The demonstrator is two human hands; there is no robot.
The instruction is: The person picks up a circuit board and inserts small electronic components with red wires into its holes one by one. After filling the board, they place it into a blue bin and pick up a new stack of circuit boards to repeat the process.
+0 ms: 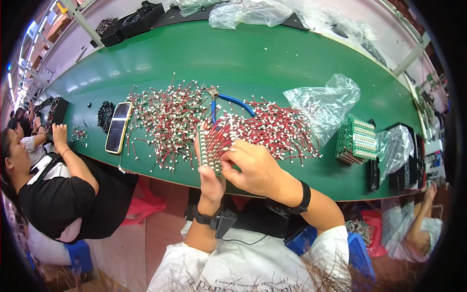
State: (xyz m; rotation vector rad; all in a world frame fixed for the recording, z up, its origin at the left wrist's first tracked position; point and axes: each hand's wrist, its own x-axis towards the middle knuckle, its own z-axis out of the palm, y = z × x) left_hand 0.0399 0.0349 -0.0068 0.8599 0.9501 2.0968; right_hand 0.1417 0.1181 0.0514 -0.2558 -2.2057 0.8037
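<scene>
Circuit-board panel (203, 156) clamped in left hand (212, 189), raised near front edge of green workbench (194, 53), presumably to present its wired face; right hand (257, 168) alongside, fingertips together, anything pinched too small to tell; red-wired connectors (284, 129) heaped close by, likely for easy reach.

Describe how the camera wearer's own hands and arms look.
The left hand and right hand are gloveless. At the left wrist is a black strap with a boxy black module; a thin dark cable seems to trail from it. The right wrist wears a black band. Both forearms are bare below short white fabric sleeves.
</scene>
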